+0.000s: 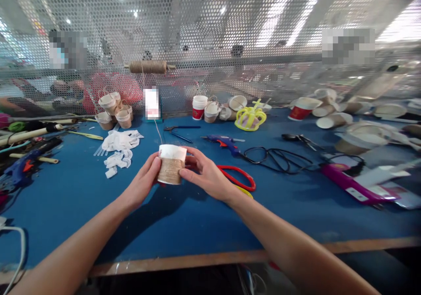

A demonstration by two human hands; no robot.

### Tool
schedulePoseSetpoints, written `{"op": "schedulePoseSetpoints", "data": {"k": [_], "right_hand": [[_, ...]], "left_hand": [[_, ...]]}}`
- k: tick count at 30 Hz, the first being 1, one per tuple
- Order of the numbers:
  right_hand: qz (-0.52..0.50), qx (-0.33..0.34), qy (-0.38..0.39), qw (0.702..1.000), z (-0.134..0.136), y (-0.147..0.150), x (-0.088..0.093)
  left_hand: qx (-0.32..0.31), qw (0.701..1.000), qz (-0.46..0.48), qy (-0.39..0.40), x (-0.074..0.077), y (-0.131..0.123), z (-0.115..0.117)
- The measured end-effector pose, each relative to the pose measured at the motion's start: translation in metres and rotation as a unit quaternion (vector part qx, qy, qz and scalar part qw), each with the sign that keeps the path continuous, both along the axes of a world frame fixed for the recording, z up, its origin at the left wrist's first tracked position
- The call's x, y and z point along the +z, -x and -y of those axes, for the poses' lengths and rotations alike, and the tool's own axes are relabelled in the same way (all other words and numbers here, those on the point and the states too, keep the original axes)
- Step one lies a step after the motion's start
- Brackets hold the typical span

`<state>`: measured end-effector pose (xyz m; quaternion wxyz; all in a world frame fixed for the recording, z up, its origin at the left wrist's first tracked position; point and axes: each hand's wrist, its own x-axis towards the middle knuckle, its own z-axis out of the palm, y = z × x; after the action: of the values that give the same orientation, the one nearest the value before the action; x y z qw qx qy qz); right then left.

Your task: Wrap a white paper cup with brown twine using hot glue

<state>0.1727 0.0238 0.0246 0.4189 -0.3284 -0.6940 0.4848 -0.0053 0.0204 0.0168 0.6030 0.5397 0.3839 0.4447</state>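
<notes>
Between my two hands a paper cup (171, 164) is held above the blue table. Twine wraps its lower part, while a white band shows bare at the top. My left hand (144, 176) grips the cup's left side, and my right hand (205, 172) holds the right side with the thumb on the wrapped twine. A strand of twine (158, 130) runs up from behind the cup towards a twine spool (148, 67) on a rod at the mesh screen. Just beyond my right hand lie red-handled scissors (241, 179), partly hidden.
A blue glue gun (223, 143) with a black cord (279, 159) lies behind my right hand. Paper scraps (121, 143) and twine-wrapped cups (113, 106) stand left. More cups (301, 108), a yellow basket-like piece (250, 119) and a purple power strip (358, 187) are to the right.
</notes>
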Motion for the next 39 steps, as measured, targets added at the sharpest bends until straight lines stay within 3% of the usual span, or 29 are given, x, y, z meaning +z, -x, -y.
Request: {"op": "schedulePoseSetpoints", "data": {"k": [4,7,9,14,20,27,33,39], "right_hand": [[0.008,-0.014,0.007,1.000,0.000,-0.001,-0.001],[0.045,-0.030,-0.016,0.998,-0.001,-0.002,-0.001],[0.077,-0.028,-0.034,0.996,-0.001,-0.002,-0.001],[0.167,-0.015,-0.076,0.983,0.002,-0.001,0.003],[0.236,-0.016,-0.097,0.967,0.003,0.001,0.000],[0.223,-0.027,-0.064,0.972,-0.006,-0.003,-0.002],[0.315,0.016,-0.042,0.948,-0.009,-0.010,0.003],[0.332,0.041,-0.006,0.942,-0.008,-0.017,0.011]], "left_hand": [[0.055,0.969,-0.175,-0.168,0.004,0.012,-0.007],[0.062,0.890,-0.304,-0.335,0.013,0.022,-0.008],[0.030,0.850,-0.348,-0.394,0.021,0.027,-0.005],[-0.037,0.858,-0.404,-0.317,0.032,0.026,0.004],[-0.141,0.885,-0.398,-0.194,0.029,0.025,-0.003],[-0.095,0.903,-0.366,-0.202,0.028,0.024,-0.009],[-0.045,0.894,-0.371,-0.249,0.031,0.019,-0.009],[-0.017,0.874,-0.395,-0.283,0.026,0.021,-0.006]]}}
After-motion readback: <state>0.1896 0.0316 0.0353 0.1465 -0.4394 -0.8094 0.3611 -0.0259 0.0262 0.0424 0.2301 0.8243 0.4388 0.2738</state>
